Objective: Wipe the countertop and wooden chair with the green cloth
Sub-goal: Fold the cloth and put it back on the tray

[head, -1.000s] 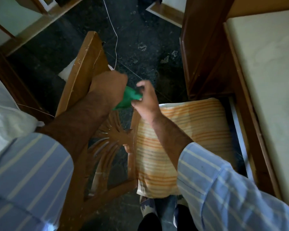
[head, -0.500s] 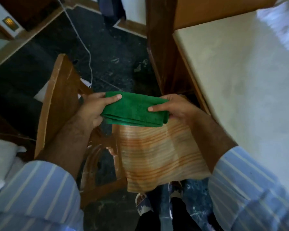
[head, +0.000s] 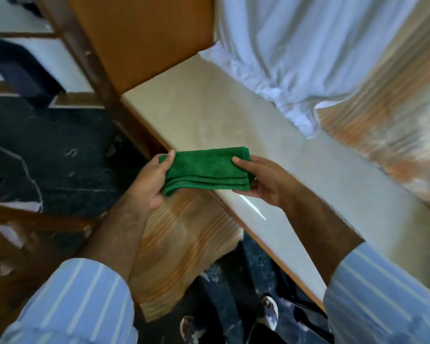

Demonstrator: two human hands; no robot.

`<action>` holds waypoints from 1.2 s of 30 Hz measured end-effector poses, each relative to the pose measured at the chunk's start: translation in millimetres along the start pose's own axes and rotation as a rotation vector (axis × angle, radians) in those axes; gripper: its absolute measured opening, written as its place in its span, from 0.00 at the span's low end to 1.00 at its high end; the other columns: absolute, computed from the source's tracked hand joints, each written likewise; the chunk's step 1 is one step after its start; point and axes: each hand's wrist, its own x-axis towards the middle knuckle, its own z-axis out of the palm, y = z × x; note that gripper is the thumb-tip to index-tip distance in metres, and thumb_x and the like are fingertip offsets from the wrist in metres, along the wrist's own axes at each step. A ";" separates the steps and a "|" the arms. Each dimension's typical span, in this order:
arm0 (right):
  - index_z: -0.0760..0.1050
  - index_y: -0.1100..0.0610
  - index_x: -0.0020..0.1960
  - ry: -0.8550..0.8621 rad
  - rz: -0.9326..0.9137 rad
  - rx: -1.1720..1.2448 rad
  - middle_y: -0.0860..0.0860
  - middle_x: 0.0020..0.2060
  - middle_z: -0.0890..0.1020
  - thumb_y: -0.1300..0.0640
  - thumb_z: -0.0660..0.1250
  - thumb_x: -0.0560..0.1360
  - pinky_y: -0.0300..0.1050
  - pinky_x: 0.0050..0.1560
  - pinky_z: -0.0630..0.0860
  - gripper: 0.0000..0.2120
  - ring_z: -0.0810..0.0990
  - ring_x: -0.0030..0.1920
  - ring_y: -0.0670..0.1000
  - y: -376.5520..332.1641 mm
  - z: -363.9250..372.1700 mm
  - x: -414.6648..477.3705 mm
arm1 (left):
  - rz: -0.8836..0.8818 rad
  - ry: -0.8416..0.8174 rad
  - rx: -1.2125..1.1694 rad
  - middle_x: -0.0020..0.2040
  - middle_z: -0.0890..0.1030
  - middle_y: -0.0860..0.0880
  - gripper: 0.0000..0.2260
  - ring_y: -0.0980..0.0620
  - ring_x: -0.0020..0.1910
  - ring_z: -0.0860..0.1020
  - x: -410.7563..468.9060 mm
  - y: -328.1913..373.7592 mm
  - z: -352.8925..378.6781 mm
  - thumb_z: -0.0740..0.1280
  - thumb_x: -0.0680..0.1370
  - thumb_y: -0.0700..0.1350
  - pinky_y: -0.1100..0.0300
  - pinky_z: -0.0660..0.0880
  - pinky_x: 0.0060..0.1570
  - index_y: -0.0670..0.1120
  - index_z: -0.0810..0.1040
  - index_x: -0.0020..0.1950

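A folded green cloth (head: 206, 170) is held flat between both hands, above the near edge of the pale countertop (head: 204, 112). My left hand (head: 152, 180) grips its left end, thumb on top. My right hand (head: 261, 178) grips its right end. The wooden chair (head: 23, 234) shows blurred at the lower left, and its orange-striped seat cushion (head: 184, 244) lies below the cloth.
White fabric (head: 308, 45) and an orange-striped cloth (head: 387, 115) lie on the far and right parts of the countertop. A wooden panel (head: 139, 38) stands at the counter's far end. Dark floor (head: 60, 157) spreads to the left. My feet (head: 268, 311) stand below.
The bunched cloth was spread into a folded rectangle held by both hands. The view swung right from the chair toward the countertop, and the cloth now hangs over the counter's edge.
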 end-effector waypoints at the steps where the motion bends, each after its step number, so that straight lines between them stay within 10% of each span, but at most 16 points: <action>1: 0.82 0.54 0.63 0.019 -0.003 0.009 0.52 0.50 0.89 0.56 0.72 0.80 0.44 0.43 0.86 0.12 0.89 0.47 0.50 -3.1 -20.0 -14.5 | 0.014 -0.027 0.032 0.40 0.82 0.47 0.09 0.53 0.30 0.82 -2.3 1.5 22.5 0.64 0.82 0.52 0.61 0.77 0.25 0.47 0.75 0.53; 21: 0.84 0.57 0.57 0.782 -0.181 0.021 0.54 0.49 0.90 0.55 0.82 0.70 0.44 0.46 0.86 0.17 0.90 0.48 0.52 36.0 -435.0 -338.9 | -0.055 -0.762 0.328 0.51 0.87 0.43 0.11 0.47 0.48 0.86 -156.9 -94.2 478.9 0.68 0.78 0.36 0.55 0.83 0.44 0.42 0.82 0.60; 24: 0.83 0.58 0.57 0.911 -0.113 -0.032 0.55 0.46 0.88 0.57 0.80 0.72 0.37 0.34 0.83 0.15 0.88 0.42 0.51 62.2 -480.5 -385.7 | -0.038 -0.789 0.449 0.51 0.87 0.44 0.11 0.46 0.48 0.86 -188.1 -132.9 535.8 0.70 0.77 0.37 0.54 0.83 0.43 0.43 0.82 0.59; 29: 0.84 0.62 0.55 1.034 0.045 -0.202 0.58 0.46 0.88 0.56 0.83 0.69 0.55 0.51 0.87 0.19 0.89 0.46 0.58 110.9 -541.6 -434.8 | 0.056 -0.751 0.676 0.50 0.86 0.44 0.09 0.46 0.47 0.86 -228.3 -187.8 602.3 0.75 0.74 0.38 0.50 0.84 0.46 0.43 0.82 0.53; 36: 0.79 0.55 0.46 1.076 0.262 -0.443 0.52 0.40 0.84 0.50 0.82 0.70 0.52 0.52 0.87 0.15 0.88 0.43 0.53 162.1 -563.9 -462.7 | 0.273 -0.754 1.058 0.44 0.84 0.44 0.08 0.46 0.43 0.85 -263.5 -246.4 632.3 0.77 0.72 0.42 0.47 0.84 0.37 0.42 0.81 0.45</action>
